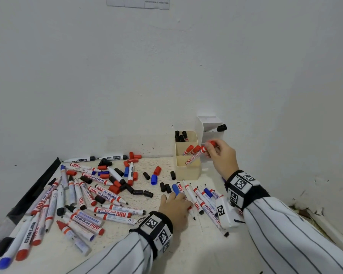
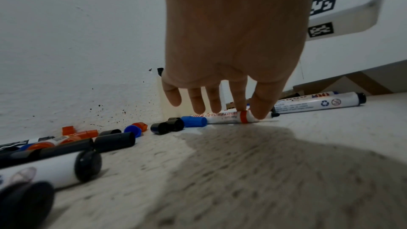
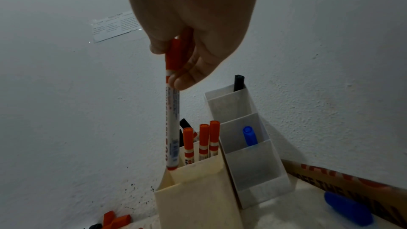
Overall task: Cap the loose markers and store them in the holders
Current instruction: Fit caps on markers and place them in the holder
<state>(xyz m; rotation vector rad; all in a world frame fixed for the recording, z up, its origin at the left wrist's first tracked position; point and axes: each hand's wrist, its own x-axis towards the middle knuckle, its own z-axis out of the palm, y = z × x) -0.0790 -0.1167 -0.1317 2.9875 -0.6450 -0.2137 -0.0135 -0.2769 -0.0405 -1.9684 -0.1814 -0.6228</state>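
My right hand (image 1: 216, 151) pinches a red-capped marker (image 1: 195, 155) by its cap end. The marker hangs tilted over the cream holder (image 1: 188, 171), its lower end at the rim of a compartment. In the right wrist view this marker (image 3: 172, 119) points down beside three red markers (image 3: 203, 138) standing in the cream holder (image 3: 198, 198). A white holder (image 3: 253, 163) next to it has a black and a blue marker. My left hand (image 2: 251, 109) is down on the table; thumb and index finger pinch a white marker with a red band (image 2: 226, 117).
Many loose markers (image 1: 87, 194) and red, black and blue caps (image 1: 153, 179) lie scattered over the left and middle of the table. More markers (image 1: 208, 202) lie under my right wrist. The wall stands just behind the holders. A black strip (image 1: 38, 184) edges the table's left side.
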